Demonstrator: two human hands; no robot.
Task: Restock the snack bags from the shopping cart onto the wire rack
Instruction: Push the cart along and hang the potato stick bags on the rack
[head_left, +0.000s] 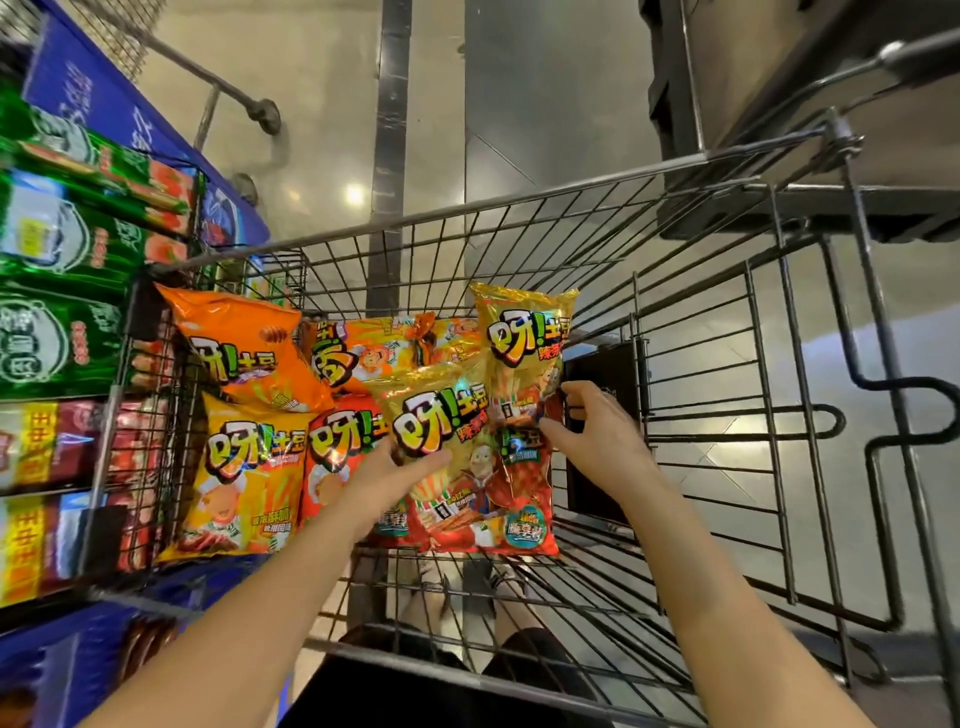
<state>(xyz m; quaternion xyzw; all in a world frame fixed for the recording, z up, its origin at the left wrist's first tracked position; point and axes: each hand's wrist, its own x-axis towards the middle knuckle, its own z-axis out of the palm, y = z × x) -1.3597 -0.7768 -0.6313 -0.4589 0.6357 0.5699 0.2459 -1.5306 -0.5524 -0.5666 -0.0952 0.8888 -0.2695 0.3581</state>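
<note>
Several snack bags lie in the wire shopping cart (701, 322). My left hand (400, 475) pinches the left edge of a gold-and-red snack bag (467, 467) in the cart's middle. My right hand (592, 431) reaches to the right side of the pile, its fingers on the lower edge of a second gold bag (524, 343) that stands behind the first. An orange bag (244, 348), a yellow bag (244, 478), a red bag (337, 457) and another orange bag (374, 353) lie to the left and behind.
A shelf at the left holds green packets (62, 244) and red packets (57, 447), with a blue panel (104, 98) above. A dark pallet-like stand (779, 130) is beyond the cart at the upper right. The cart's right half shows bare wire over a shiny floor.
</note>
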